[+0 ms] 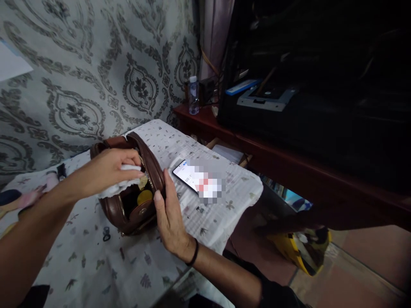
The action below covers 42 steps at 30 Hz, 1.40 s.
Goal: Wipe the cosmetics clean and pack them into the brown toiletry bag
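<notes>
A brown leather handbag sits unzipped on the cloth-covered table, its opening facing me. My left hand is over the opening, fingers closed on a crumpled white cloth; whether it is fabric or tissue I cannot tell. Against the bag's right side, my right hand grips the edge between thumb and fingers. Inside the bag a round yellow object shows, with a paler yellowish item above it. The rest of the contents is dark or hidden. Right of the bag lies a lit phone, partly blurred out.
Behind the table, a water bottle stands on a dark red cabinet beside a large black screen. Pink items lie at the table's left. On the floor at right is a yellow-and-black bag.
</notes>
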Each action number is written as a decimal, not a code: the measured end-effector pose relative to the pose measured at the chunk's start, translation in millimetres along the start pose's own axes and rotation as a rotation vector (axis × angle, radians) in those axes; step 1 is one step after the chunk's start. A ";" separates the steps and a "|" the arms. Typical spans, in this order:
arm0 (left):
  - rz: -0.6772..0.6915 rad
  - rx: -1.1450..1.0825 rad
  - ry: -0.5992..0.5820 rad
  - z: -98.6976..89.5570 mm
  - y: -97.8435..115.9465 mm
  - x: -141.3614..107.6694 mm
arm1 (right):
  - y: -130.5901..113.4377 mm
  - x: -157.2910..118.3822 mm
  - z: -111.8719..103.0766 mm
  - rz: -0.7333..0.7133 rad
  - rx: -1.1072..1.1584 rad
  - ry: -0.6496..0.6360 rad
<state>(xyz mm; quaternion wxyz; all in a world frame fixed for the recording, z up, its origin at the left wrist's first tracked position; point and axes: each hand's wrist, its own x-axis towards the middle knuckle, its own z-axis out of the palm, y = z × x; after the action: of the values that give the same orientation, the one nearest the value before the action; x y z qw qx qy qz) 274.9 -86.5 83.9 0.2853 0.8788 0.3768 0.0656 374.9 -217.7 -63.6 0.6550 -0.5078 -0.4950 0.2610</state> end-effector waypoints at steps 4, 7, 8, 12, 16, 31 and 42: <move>0.029 0.181 0.442 -19.3 19.4 -27.2 | 2.6 -1.1 1.5 -0.019 -0.030 0.011; 0.005 0.158 0.637 -21.9 9.7 -53.5 | 3.8 -1.1 2.0 -0.050 -0.064 0.034; -0.017 0.139 0.649 -18.2 -0.5 -62.6 | 4.0 -0.9 1.6 -0.071 -0.081 0.049; -0.157 0.125 0.551 22.8 -62.2 -104.8 | 4.4 0.3 -3.0 -0.261 -0.196 0.132; -0.224 0.137 0.451 79.2 -113.3 -156.1 | 2.7 -2.6 -5.1 -0.557 -0.308 0.175; -0.333 0.096 0.795 30.8 -203.4 -240.8 | -26.6 -31.0 127.5 -0.578 -0.242 -0.828; -0.336 0.267 0.745 8.6 -274.0 -197.0 | 11.2 -35.2 195.9 -0.119 -0.177 -0.731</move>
<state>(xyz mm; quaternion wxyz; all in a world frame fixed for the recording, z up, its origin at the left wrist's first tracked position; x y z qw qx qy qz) -32.8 -76.7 -54.5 0.0200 0.7506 0.5973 0.2817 184.6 -163.9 -88.5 0.4027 -0.4061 -0.7454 0.3425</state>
